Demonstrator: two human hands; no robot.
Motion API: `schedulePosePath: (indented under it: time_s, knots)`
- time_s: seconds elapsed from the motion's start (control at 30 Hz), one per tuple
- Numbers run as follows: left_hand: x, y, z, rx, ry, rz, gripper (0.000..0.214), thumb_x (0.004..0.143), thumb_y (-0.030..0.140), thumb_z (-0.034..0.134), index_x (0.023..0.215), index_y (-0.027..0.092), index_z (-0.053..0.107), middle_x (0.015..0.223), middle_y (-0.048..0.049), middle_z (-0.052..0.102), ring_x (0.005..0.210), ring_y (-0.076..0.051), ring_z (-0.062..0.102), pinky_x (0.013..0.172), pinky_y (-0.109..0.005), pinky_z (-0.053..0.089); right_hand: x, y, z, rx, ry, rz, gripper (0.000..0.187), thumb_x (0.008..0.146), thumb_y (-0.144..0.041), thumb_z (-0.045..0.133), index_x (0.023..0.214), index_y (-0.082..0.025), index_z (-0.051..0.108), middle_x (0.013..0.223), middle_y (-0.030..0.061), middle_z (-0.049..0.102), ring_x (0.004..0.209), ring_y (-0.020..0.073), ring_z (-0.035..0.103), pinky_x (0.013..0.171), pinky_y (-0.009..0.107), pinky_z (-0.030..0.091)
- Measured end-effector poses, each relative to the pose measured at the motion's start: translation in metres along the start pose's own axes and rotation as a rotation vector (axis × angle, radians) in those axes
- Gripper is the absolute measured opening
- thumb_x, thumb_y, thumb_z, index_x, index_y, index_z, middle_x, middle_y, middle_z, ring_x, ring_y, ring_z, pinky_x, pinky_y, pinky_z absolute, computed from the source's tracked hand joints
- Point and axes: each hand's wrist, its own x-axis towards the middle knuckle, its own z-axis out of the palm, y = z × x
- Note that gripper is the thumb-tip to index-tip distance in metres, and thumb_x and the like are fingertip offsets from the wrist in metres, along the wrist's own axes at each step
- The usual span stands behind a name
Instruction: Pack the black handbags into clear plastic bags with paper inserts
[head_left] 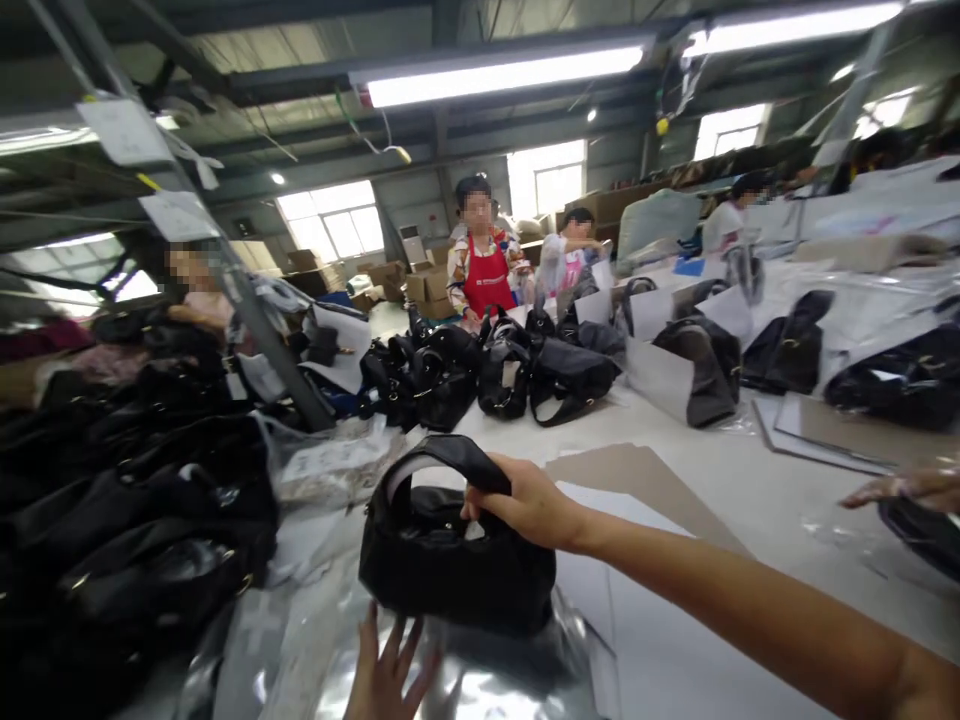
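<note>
A small black handbag [450, 565] stands on the white table [735, 480] just in front of me. My right hand [529, 503] reaches in from the lower right and is closed on the bag's curved handle. Below the bag, my left hand [390, 672] lies with fingers spread on a shiny clear plastic bag [487, 685] that spreads out under the handbag. The wrist of my left hand is cut off by the bottom edge.
A heap of black handbags [142, 520] fills the left side. More bags [510, 375] and white paper sheets [660, 375] lie across the table's far part. Cardboard [637, 480] lies near the middle. Another person's hand [904, 488] enters at the right edge. Several workers [487, 265] stand behind.
</note>
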Motion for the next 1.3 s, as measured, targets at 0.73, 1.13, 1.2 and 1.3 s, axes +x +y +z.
schedulePosePath:
  time_s: [0.73, 1.13, 1.2, 1.3]
  knots:
    - [-0.047, 0.001, -0.070, -0.179, -0.004, 0.198, 0.048, 0.097, 0.051, 0.054, 0.142, 0.035, 0.052, 0.145, -0.0023, 0.056, 0.138, -0.023, 0.049, 0.115, -0.041, 0.042, -0.087, 0.040, 0.088, -0.268, -0.574, -0.464, 0.028, 0.099, -0.019, 0.038, 0.108, -0.022, 0.064, 0.102, 0.0101, 0.073, 0.099, 0.0203, 0.066, 0.107, 0.043, 0.045]
    - [-0.069, -0.014, -0.095, 0.093, -0.161, 0.236, 0.060, 0.088, 0.039, 0.072, 0.144, 0.032, 0.051, 0.155, -0.0005, 0.045, 0.143, -0.027, 0.042, 0.117, -0.037, 0.039, -0.148, 0.056, 0.092, -0.632, -0.428, -0.549, 0.049, 0.097, -0.009, 0.051, 0.140, -0.032, 0.053, 0.133, 0.0040, 0.066, 0.133, 0.0200, 0.052, 0.124, 0.055, 0.016]
    - [-0.071, -0.013, -0.095, 0.076, -0.182, 0.213, 0.060, 0.090, 0.040, 0.070, 0.145, 0.031, 0.050, 0.152, -0.0031, 0.049, 0.138, -0.028, 0.048, 0.113, -0.040, 0.044, -0.151, 0.057, 0.089, -0.743, -0.312, -0.532, 0.057, 0.093, -0.010, 0.055, 0.146, -0.030, 0.046, 0.141, 0.0059, 0.059, 0.140, 0.0229, 0.045, 0.124, 0.056, 0.014]
    - [-0.072, -0.009, -0.089, 0.048, -0.198, 0.233, 0.058, 0.091, 0.039, 0.069, 0.144, 0.028, 0.051, 0.150, -0.0059, 0.051, 0.136, -0.029, 0.050, 0.110, -0.042, 0.047, -0.149, 0.056, 0.086, -0.801, -0.191, -0.446, 0.057, 0.088, -0.014, 0.061, 0.143, -0.027, 0.050, 0.147, 0.0088, 0.053, 0.143, 0.0276, 0.039, 0.122, 0.059, 0.019]
